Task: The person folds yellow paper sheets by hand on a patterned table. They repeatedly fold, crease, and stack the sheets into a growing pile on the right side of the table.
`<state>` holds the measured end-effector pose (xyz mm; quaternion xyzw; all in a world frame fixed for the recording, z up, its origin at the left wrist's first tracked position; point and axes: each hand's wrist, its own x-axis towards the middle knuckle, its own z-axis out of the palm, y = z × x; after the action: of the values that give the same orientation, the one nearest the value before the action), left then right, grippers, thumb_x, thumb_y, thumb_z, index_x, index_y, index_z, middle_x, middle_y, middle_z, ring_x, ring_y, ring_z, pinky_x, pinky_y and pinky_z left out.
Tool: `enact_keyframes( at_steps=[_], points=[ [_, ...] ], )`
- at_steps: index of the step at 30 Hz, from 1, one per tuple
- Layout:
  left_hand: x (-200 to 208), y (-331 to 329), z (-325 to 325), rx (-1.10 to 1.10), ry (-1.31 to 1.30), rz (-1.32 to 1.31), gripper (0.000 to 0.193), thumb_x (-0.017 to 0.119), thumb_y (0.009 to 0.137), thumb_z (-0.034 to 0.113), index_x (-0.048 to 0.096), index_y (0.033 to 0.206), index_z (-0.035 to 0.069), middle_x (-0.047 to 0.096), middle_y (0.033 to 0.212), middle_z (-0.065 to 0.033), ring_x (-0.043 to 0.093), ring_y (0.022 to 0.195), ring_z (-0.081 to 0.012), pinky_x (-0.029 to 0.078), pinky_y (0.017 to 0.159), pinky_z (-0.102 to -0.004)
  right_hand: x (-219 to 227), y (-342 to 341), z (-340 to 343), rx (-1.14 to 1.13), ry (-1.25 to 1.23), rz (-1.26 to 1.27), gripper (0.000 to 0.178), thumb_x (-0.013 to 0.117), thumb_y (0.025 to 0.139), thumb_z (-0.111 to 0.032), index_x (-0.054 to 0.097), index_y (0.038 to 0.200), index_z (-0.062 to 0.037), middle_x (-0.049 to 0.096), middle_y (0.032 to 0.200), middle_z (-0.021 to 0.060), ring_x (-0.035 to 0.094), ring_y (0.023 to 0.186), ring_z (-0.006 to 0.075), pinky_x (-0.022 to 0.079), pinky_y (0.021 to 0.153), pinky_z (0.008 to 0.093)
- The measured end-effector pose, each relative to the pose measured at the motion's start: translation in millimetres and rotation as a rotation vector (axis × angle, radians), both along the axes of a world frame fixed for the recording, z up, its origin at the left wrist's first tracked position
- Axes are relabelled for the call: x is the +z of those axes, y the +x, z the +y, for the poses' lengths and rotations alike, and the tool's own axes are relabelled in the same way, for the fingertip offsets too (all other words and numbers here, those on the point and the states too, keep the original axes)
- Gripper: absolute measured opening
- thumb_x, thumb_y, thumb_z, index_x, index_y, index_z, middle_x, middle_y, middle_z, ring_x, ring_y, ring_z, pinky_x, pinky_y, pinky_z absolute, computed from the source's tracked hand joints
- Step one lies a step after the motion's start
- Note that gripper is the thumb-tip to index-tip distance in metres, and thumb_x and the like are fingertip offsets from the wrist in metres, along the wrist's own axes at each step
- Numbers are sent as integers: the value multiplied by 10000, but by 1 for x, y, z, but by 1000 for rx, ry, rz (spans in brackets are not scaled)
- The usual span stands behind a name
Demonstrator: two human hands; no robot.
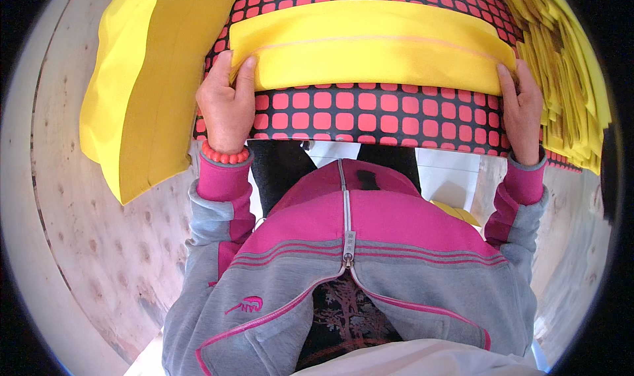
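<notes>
A long folded strip of yellow cloth point(376, 62) lies across the table in front of me, with a thin pinkish line running along its length. At its left end, my left hand point(226, 105) pinches the cloth between thumb and fingers. My right hand point(525, 115) grips the opposite end the same way, thumb toward the middle. Between the two hands the strip looks fairly flat and bows with the lens. The fingertips of both hands are partly hidden at the cloth's ends.
The table cover point(356, 112) has red rounded squares on black. Many folded yellow cloth pieces point(568, 79) are piled at the right. A large yellow cloth point(152, 79) hangs over the left edge. Below, a yellow scrap point(456, 212) lies near the pale floor.
</notes>
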<state>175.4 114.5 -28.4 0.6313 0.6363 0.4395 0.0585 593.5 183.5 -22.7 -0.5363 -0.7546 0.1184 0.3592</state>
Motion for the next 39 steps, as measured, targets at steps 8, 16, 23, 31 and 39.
enact_keyframes(
  at_steps=[8,16,23,31,39],
  points=[
    [-3,2,5,90,20,183,114,661,954,92,660,1010,-8,654,808,-212,655,734,-369,517,668,-393,1,-3,1,-34,-24,-59,170,555,1042,-167,600,1066,-5,616,846,176,611,770,289,473,705,348],
    [0,2,9,124,0,190,101,653,952,85,664,1001,-3,658,815,-195,658,741,-363,524,675,-393,2,-5,9,-1,-54,-42,149,559,1042,-148,617,1074,-15,626,858,154,614,780,247,479,717,327],
    [1,2,11,173,-36,265,96,640,956,95,667,991,9,670,873,-182,666,793,-368,529,693,-399,0,-4,13,-11,-28,-100,143,567,1035,-141,628,1067,-15,642,886,161,638,806,267,490,734,337],
    [-3,-6,15,181,-58,366,113,614,989,135,671,1002,38,674,890,-192,674,821,-385,531,702,-413,-4,-9,17,-126,57,-146,173,619,987,-169,634,1100,-39,658,883,178,662,808,348,507,707,390],
    [-4,-21,16,238,-82,386,152,618,998,161,675,1057,33,705,917,-191,706,832,-365,547,706,-394,-3,-33,17,-178,38,-68,361,668,948,-163,611,1292,-71,557,719,124,583,657,298,467,624,400]
  ],
)
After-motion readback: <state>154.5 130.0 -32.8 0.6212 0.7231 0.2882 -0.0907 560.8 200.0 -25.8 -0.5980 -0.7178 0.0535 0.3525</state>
